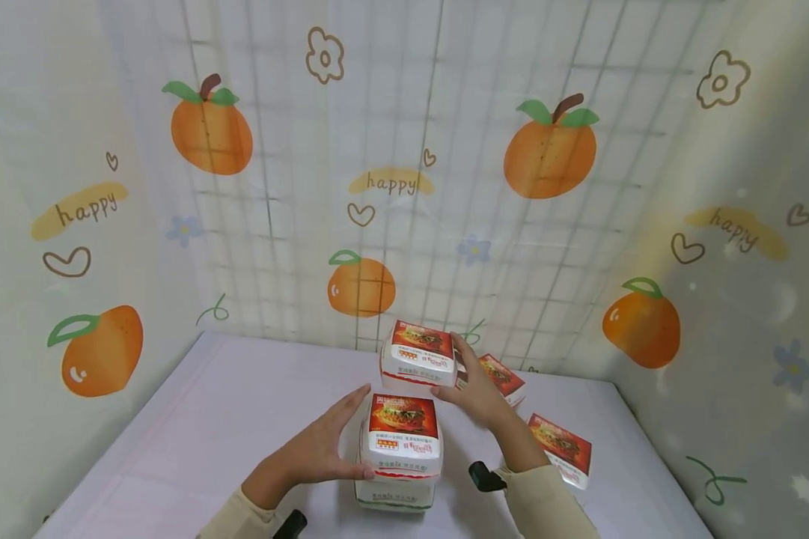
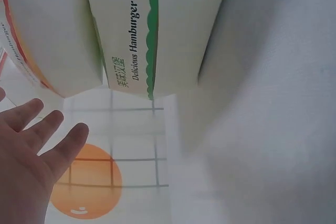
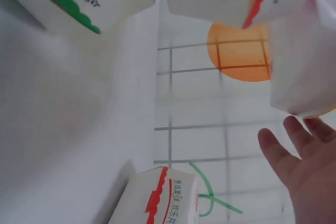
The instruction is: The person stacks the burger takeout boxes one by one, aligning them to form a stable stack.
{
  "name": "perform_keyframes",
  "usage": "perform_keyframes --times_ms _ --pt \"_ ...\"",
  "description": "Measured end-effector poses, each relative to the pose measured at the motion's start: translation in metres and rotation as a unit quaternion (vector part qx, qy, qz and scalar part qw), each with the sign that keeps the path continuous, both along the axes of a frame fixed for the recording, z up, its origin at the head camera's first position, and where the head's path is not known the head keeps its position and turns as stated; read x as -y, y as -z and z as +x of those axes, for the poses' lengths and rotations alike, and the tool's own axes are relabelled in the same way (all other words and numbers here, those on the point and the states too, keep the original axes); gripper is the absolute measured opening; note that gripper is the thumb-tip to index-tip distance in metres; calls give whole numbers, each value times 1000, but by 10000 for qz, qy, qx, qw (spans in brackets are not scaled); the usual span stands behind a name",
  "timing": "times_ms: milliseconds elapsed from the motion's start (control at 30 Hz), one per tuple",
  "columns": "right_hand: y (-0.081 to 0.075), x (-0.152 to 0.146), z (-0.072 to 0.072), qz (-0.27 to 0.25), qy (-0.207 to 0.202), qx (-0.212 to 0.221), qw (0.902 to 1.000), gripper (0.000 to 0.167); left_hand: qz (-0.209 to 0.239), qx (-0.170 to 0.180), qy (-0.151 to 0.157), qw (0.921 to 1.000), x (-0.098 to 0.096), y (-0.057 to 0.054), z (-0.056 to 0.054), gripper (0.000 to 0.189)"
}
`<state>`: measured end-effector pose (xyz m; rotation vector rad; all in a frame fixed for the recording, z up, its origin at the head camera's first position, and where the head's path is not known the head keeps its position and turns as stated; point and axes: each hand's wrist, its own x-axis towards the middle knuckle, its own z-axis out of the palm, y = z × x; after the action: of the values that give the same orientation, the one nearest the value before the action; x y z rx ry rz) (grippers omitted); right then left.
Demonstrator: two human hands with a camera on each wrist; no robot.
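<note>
My right hand [image 1: 478,389] holds a white-and-red hamburger box [image 1: 417,359] by its right side, thumb at the front and fingers toward the back, raised above the table. Nearer to me stands a stack of two boxes: a red-banded hamburger box [image 1: 403,449] on top of a green-banded one [image 1: 394,495]. Along the left side of the top box lies my left hand [image 1: 313,453], its thumb by the front corner and its fingers stretched out straight. The left wrist view shows those fingers spread beside the stack; whether they touch the cardboard cannot be told.
Two more hamburger boxes stand on the right of the white table [image 1: 256,397]: one box [image 1: 501,378] partly behind my right hand, another box [image 1: 561,449] partly behind the right forearm. A curtain [image 1: 296,224] printed with oranges encloses the table's back and sides.
</note>
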<state>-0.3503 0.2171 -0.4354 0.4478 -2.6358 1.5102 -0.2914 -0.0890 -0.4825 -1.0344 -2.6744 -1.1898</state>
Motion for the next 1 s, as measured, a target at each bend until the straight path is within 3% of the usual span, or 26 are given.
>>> perform_keyframes --times_ms 233,500,767,867,1000 --pt "-8 1 6 62 -118 -92 9999 106 257 -106 -138 9995 -2 -10 -5 109" --pt "-12 5 17 -56 -244 9 9997 104 275 169 -220 9992 -4 -8 -5 113" --pt "-44 17 44 32 -367 -97 9993 102 365 49 -91 9993 -4 -14 -7 115" --pt "-46 18 45 30 -375 -127 9992 101 409 29 -61 9991 -4 -18 -9 116" --pt "-34 16 36 -15 -341 -168 9993 105 465 92 -1 9989 -5 -21 -9 115"
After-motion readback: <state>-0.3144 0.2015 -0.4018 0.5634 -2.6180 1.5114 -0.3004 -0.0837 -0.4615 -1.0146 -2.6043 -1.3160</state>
